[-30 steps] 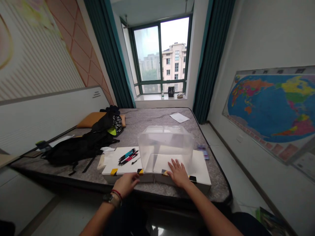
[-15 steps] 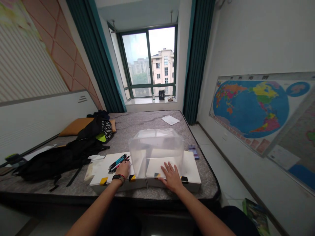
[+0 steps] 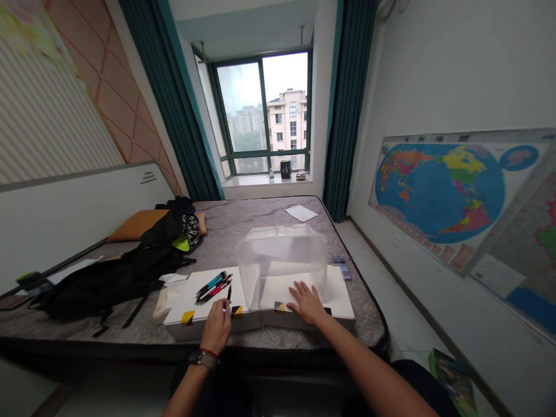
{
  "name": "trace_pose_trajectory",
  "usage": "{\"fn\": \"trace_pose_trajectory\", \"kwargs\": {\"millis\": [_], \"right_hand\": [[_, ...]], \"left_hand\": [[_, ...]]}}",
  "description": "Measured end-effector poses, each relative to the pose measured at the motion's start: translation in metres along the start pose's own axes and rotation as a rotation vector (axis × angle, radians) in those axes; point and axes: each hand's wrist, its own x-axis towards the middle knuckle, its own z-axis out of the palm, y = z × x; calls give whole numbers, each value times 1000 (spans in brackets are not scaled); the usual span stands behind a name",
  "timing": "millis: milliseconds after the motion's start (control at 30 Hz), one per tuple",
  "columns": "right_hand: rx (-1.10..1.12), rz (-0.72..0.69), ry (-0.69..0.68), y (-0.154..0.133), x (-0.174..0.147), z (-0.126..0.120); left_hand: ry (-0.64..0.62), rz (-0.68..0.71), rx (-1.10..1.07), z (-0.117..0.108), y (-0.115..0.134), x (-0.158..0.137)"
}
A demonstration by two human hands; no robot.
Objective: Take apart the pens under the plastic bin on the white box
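My left hand [image 3: 217,325] is closed on a dark-tipped pen [image 3: 229,292], which points up from the fingers over the front edge of the white box [image 3: 182,301]. Just beyond it, several pens [image 3: 212,288] in blue, red and black lie bunched on the box top. A clear plastic bin [image 3: 282,260] rests on its side on the white surface, its opening towards me. My right hand [image 3: 309,304] lies with fingers spread at the bin's front right, touching its lower edge or inner wall; which of the two I cannot tell.
The boxes stand on a grey mattress [image 3: 260,211]. A black backpack [image 3: 113,284] lies to the left, near an orange cushion [image 3: 138,225]. A white sheet of paper [image 3: 301,213] is towards the far side. A blurred bluish item [image 3: 342,267] sits right of the bin.
My left hand has drawn back from the bunch of pens towards me, with one pen in its fingers. The bin has shifted slightly right; my right hand stays on it.
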Motion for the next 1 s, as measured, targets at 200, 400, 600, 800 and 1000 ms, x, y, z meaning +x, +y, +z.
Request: {"fn": "trace_pose_trajectory", "kwargs": {"millis": [200,400,600,800,1000], "right_hand": [[15,-58,-47,7,7,-3],[-25,-65,97,8,3,9],[-127,-127,76,1,23,11],[-67,-61,174,2,37,13],[313,-15,441,12,23,-1]], "left_hand": [[-163,39,-251,3,61,-17],[-339,132,-330,18,76,-10],[-338,156,-253,31,72,-13],[-342,148,-200,36,81,5],[-182,302,-89,82,90,43]]}}
